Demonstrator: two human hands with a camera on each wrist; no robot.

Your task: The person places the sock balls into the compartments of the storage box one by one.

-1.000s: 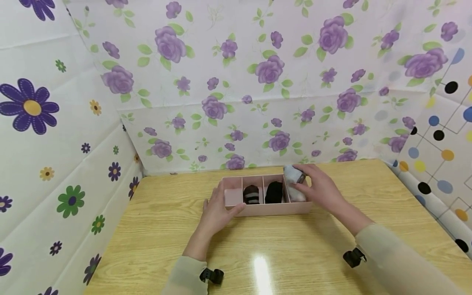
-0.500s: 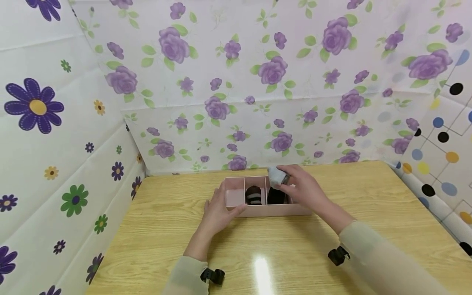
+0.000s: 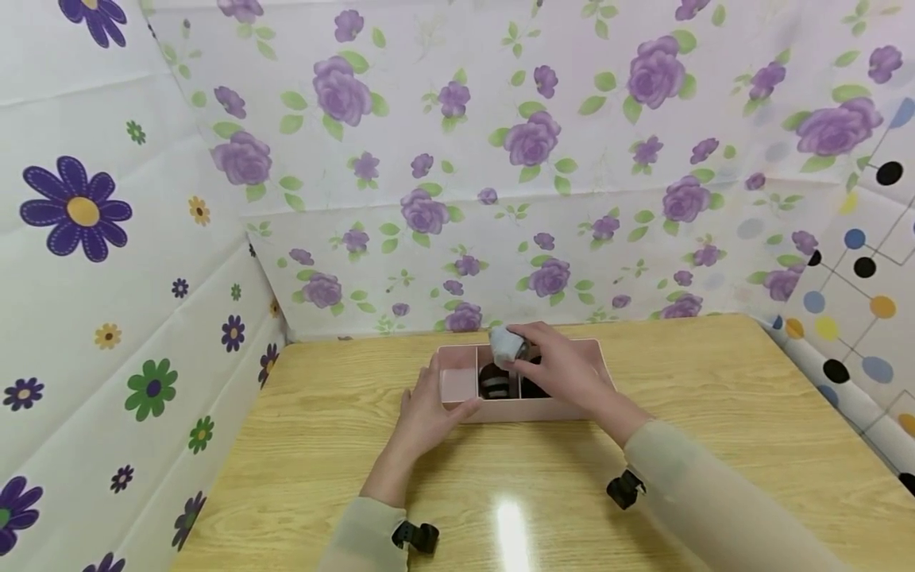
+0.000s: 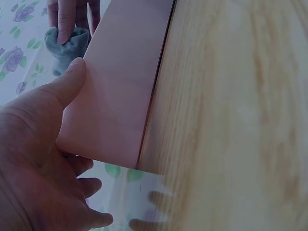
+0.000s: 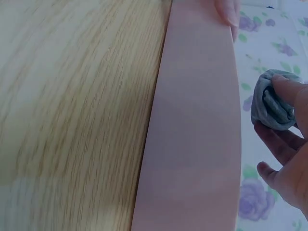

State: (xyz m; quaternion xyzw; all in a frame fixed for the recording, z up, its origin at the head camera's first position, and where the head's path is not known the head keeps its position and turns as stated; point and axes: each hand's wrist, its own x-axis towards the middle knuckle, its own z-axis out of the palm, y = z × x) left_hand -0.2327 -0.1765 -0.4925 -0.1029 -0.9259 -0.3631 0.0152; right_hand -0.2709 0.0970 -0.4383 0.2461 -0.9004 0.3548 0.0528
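Observation:
A pale pink divided storage box (image 3: 532,411) sits on the table. My left hand (image 3: 425,413) grips its left end, thumb at the front rim and fingers around the end wall. My right hand (image 3: 565,372) pinches a rolled grey sock (image 3: 506,347) above the box, over the compartment with a dark striped sock (image 3: 494,388). The roll's folded end faces the right wrist view. Partly behind the right hand lies a black sock (image 3: 533,388) in the neighbouring compartment. The leftmost compartment shows its bare floor; the right part of the box is mostly covered by my hand.
The wooden table (image 3: 329,445) runs back to a wall covering with purple roses (image 3: 422,210). A flowered sheet (image 3: 79,318) hangs at the left, and a dotted one (image 3: 851,318) at the right.
My right hand has lifted the rolled grey sock from the rightmost compartment and carried it left, past the black sock. The left hand has kept its hold on the box.

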